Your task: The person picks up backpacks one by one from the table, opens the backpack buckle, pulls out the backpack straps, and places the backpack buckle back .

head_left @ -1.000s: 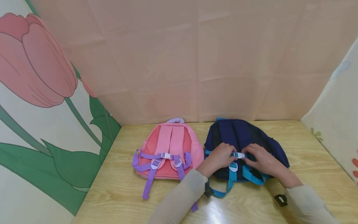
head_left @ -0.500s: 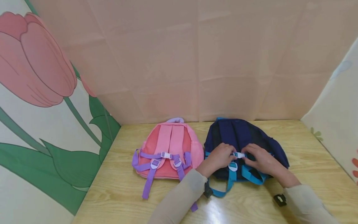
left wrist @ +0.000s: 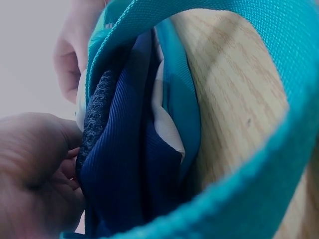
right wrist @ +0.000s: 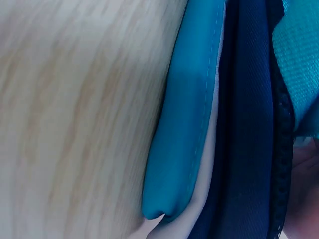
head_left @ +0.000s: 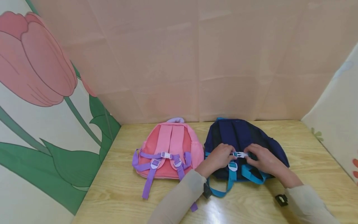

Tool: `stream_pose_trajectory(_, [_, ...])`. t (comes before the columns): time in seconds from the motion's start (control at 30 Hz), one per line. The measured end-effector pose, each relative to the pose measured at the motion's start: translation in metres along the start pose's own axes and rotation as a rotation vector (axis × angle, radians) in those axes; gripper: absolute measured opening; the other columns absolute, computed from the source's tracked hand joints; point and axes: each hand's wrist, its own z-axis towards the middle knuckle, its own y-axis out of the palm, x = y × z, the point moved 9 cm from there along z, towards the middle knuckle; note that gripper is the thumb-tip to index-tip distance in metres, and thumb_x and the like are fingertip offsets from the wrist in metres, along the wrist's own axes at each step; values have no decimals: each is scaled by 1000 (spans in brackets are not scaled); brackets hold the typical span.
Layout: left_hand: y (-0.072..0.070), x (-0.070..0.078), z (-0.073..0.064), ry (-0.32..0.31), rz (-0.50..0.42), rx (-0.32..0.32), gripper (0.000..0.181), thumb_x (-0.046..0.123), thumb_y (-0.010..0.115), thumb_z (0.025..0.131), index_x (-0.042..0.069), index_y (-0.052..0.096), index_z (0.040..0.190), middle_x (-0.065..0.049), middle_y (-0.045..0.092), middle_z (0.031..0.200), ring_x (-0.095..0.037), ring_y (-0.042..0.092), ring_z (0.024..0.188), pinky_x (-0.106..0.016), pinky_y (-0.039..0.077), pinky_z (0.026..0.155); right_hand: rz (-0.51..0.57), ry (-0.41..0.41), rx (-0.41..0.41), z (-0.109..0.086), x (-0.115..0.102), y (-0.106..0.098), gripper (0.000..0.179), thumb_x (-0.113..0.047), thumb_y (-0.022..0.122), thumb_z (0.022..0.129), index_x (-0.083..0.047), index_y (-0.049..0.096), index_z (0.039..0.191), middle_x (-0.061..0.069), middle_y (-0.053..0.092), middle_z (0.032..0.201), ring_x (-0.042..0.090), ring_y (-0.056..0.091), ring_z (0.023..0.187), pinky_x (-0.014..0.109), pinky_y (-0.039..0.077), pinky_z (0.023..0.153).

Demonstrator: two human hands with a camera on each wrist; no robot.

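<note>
A navy backpack [head_left: 235, 133] with teal straps lies on the table, straps side up. Across it runs a white side-release buckle [head_left: 240, 154], its prongs showing between the two halves. My left hand [head_left: 222, 155] pinches the buckle's left end, and my right hand [head_left: 263, 158] pinches its right end. Whether the prongs are fully out of the socket cannot be told. In the left wrist view my left hand [left wrist: 35, 164] is beside the pack's mesh edge, behind a teal strap loop [left wrist: 299, 124]. Little of my right hand [right wrist: 304, 194] shows in the right wrist view.
A pink backpack [head_left: 170, 137] with purple straps [head_left: 149, 183] lies left of the navy one, its own white buckle [head_left: 166, 155] fastened. Both packs are near the table's [head_left: 106, 186] back edge, against a pinkish wall covering [head_left: 179, 77]. Side walls stand left and right.
My right hand has shifted slightly right, drawing its end of the buckle away from the left end. Prongs that were hidden now show. My left hand has hardly moved.
</note>
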Motion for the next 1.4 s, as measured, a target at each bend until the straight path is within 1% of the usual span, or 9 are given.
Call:
stream_pose_trajectory(0.13, [3,-2,1,-1,0,5,20,37,64,100,23,69,114,14,61,94,-5,52,93,-13,39,82,-3,20,-14,-1,3,1,23,-4,80,79,-13,67,96,-7,59,92,7,48,78,26,46,65])
stream_pose_trajectory(0.33, [3,-2,1,1,-9,2,21,36,63,101,22,68,116,13,60,93,-5,52,93,-12,38,82,-18,59,-42,-2,8,1,21,-6,79,80,-13,67,95,-6,59,90,5,45,76,24,43,63])
stream_pose_trajectory(0.5, [1,-3,0,-11,-32,6,20,35,63,101,22,68,115,13,59,92,-5,51,91,-12,38,80,-37,102,-89,-3,11,1,18,-10,80,83,-15,69,96,-6,61,92,9,50,81,30,49,68])
stream_pose_trajectory(0.67, [-1,-4,-1,-5,-57,12,20,34,64,101,21,68,115,12,61,94,-6,52,92,-13,38,81,-34,153,-136,-3,14,2,17,-17,81,86,-14,73,100,-4,65,98,14,57,87,39,53,76])
stream_pose_trajectory(0.8, [-1,-6,-3,0,-89,8,21,33,64,101,21,68,117,11,61,96,-5,52,93,-13,39,82,-14,181,-167,-3,14,4,19,-20,80,88,-13,75,104,-2,66,101,16,59,90,40,54,78])
stream_pose_trajectory(0.97, [-3,-6,-4,14,-109,7,21,34,64,101,21,68,117,11,61,96,-5,52,93,-12,39,82,-14,176,-160,-2,11,5,25,-23,81,87,-10,75,108,-1,66,101,16,60,89,38,55,77])
stream_pose_trajectory(1.13, [-5,-5,-5,22,-107,13,21,34,64,100,21,68,117,12,61,96,-5,52,94,-12,39,82,-6,142,-100,0,5,0,26,-19,81,86,-8,74,109,0,67,102,17,61,90,38,55,78])
stream_pose_trajectory(1.23, [-6,-4,-5,24,-104,19,21,34,65,100,21,68,116,12,62,96,-4,52,94,-12,39,83,-5,119,-80,1,1,-2,27,-18,81,86,-7,74,110,0,67,103,17,60,91,39,55,78])
stream_pose_trajectory(1.4, [-5,-5,-5,21,-110,23,21,34,65,100,20,69,116,12,63,97,-5,53,95,-12,40,83,4,106,-89,3,-3,0,28,-18,80,87,-6,73,112,1,67,105,19,61,94,42,55,80])
